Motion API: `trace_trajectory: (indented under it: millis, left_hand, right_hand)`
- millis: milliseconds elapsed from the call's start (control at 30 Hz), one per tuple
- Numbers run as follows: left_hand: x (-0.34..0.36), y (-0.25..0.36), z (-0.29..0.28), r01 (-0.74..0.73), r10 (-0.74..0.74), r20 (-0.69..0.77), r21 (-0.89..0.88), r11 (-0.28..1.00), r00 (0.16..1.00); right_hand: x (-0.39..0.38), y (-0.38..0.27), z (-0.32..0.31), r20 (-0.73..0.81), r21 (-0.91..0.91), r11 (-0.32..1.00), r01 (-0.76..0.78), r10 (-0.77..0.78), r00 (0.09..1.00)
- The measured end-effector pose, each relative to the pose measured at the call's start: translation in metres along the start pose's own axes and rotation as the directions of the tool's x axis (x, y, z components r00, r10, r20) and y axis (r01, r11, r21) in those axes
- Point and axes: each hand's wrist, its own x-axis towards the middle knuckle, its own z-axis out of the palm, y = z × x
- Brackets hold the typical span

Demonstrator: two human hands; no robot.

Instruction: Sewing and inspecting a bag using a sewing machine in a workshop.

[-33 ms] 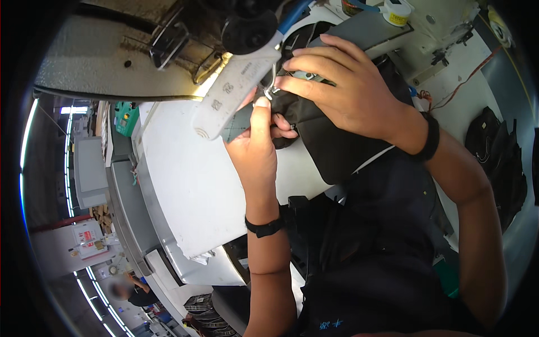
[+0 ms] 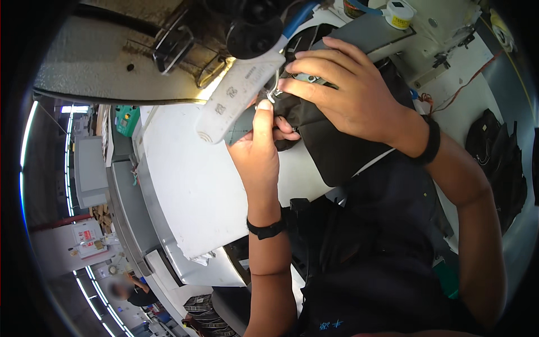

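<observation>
Dark black fabric (image 2: 337,149) lies under the sewing machine (image 2: 112,59) and hangs over the table's near edge. My left hand (image 2: 259,157) has its thumb on top and fingers curled at the fabric's left edge, pinching it close beside the metal presser foot (image 2: 273,92). My right hand (image 2: 359,95) lies over the fabric on the right, fingers stretched and slightly apart, with fingertips close to the needle area. A pale grey plastic bar (image 2: 238,98) slants above my left fingers and hides part of them. What lies directly under the needle is hard to make out.
A white table (image 2: 193,191) extends left of the work. At the far right lies more black fabric (image 2: 494,163). A white round container with a yellow label (image 2: 399,14) stands at the back. A green box (image 2: 127,119) sits beyond the table; a person (image 2: 137,292) is in the distance.
The view has shifted slightly, so everything sits a little lower and to the right. Both hands keep the same hold and place on the fabric.
</observation>
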Motion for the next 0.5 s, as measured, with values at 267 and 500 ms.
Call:
trace_trajectory:
  millis: [267,500]
  left_hand:
    - [-0.0069,-0.0006,0.0043,-0.008,0.007,-0.021,-0.037,0.999,1.000]
    - [-0.0092,-0.0009,0.0100,0.045,-0.045,-0.093,0.004,0.999,0.995]
  right_hand:
    - [0.0011,-0.0033,-0.0035,0.043,0.025,0.999,-0.045,0.044,0.998]
    - [0.0036,-0.0062,-0.0073,0.054,0.029,0.998,-0.060,0.058,0.997]
